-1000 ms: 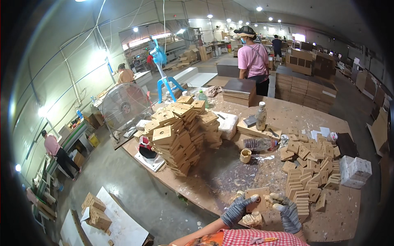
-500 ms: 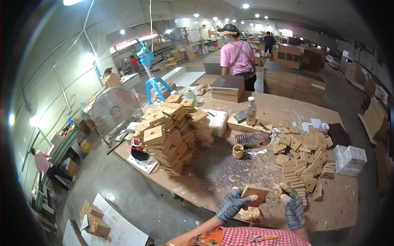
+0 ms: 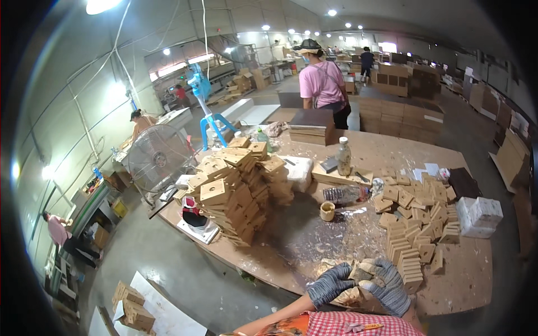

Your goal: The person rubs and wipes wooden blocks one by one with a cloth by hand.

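My left hand (image 3: 330, 287), in a grey knit glove with stained fingertips, is closed and pressed against my right hand (image 3: 388, 287) near the table's front edge. My right hand, gloved alike, has its fingers curled inward. What lies between them is mostly hidden, and I cannot make out its kind. Below and behind the hands shows a crumpled tan, stained bundle (image 3: 348, 298). Beside my right hand stands a row of small wooden blocks (image 3: 411, 267), part of a loose heap. Farther left rises a tall stack of drilled wooden blocks (image 3: 232, 193).
On the worktable (image 3: 364, 224) are a small glue-crusted cup (image 3: 327, 211), a lying plastic bottle (image 3: 343, 194) and an upright bottle (image 3: 343, 157). White wrapped bundles (image 3: 479, 217) sit at the right edge. A fan (image 3: 159, 159) stands left; a co-worker (image 3: 324, 84) stands beyond the table.
My hands have come together from apart. The wooden block that my left hand held up no longer shows. The view has shifted slightly.
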Motion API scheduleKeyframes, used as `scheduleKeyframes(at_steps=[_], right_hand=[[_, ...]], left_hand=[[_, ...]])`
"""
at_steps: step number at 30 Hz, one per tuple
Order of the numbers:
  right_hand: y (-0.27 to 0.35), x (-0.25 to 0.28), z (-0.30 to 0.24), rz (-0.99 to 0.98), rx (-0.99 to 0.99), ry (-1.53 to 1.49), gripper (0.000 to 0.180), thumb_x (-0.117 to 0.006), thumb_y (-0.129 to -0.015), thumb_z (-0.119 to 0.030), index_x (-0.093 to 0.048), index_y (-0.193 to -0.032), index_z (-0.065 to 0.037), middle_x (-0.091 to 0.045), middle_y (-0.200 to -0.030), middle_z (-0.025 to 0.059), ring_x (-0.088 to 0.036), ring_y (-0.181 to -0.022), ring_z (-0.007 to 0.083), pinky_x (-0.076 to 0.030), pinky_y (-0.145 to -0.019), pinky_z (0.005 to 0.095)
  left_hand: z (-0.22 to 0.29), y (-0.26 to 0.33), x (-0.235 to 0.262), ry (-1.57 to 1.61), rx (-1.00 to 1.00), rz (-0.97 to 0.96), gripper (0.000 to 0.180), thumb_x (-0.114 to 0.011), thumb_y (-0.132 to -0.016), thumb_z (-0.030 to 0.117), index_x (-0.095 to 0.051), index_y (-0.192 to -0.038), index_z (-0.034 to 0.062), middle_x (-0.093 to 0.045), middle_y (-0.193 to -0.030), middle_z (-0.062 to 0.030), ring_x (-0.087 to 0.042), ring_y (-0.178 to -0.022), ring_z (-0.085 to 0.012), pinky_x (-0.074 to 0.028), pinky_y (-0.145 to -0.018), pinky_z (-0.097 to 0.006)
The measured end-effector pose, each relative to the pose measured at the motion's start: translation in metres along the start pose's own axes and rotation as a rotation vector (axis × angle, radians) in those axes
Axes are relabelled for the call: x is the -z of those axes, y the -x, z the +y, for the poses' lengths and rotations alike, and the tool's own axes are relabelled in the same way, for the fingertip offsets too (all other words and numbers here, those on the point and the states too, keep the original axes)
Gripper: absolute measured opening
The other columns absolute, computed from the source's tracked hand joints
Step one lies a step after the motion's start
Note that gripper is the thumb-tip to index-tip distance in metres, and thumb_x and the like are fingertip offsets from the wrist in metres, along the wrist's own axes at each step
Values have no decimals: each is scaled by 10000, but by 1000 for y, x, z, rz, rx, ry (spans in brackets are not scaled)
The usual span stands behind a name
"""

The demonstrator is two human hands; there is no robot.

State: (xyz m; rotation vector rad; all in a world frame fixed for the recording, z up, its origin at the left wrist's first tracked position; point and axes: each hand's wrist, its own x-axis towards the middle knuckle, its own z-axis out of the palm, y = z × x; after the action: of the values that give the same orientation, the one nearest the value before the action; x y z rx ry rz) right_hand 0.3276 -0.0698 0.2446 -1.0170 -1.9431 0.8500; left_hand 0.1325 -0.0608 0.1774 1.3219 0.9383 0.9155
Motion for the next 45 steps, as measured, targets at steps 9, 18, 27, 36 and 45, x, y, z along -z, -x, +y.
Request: scheduleKeyframes(at_steps=[9, 18, 27, 36, 45], right_hand=[[-24, -10, -6, -89, 38, -42, 393, -701, -736, -258, -623, -1051, -35, -592, -997, 109, -550, -948, 253, -432, -866, 351], [-33, -17, 21, -140, -179, -311, 339, -711, -745, -221, -642, -1007, -18, -616, -949, 109, -589, -877, 208, -479, -779, 313], [-40, -1, 23, -127, -253, -392, 343, -698, -761, -181, -614, -1055, -27, -619, -978, 93, -591, -905, 175, -474, -817, 290], [-30, 15, 39, -195, -117, -180, 363, -685, -766, -232, -607, -1073, -55, -617, -987, 89, -566, -943, 204, -440, -853, 312], [-26, 30, 56, -150, -45, 58, 325, -584, -836, -335, -628, -1096, -144, -600, -1073, 42, -553, -928, 243, -328, -952, 376]], left_hand=[[-12, 13, 8, -32, -170, 153, 311, -690, -781, 223, -551, -915, -21, -524, -802, -111, -483, -744, -202, -418, -733, -324], [-16, 14, 20, -212, 77, 98, 371, -651, -808, 84, -545, -1156, 10, -589, -1072, -26, -505, -990, -96, -405, -896, -247], [3, 6, 11, -365, -47, 73, 364, -630, -820, 281, -574, -1078, 31, -561, -964, -114, -529, -891, -231, -412, -813, -309], [3, -9, 7, -444, -21, 40, 322, -661, -798, 245, -550, -946, -18, -510, -871, -106, -488, -839, -213, -409, -780, -306], [-4, -17, -6, -360, 9, -18, 322, -689, -765, 222, -607, -1023, 47, -565, -844, -101, -532, -804, -230, -422, -760, -327]])
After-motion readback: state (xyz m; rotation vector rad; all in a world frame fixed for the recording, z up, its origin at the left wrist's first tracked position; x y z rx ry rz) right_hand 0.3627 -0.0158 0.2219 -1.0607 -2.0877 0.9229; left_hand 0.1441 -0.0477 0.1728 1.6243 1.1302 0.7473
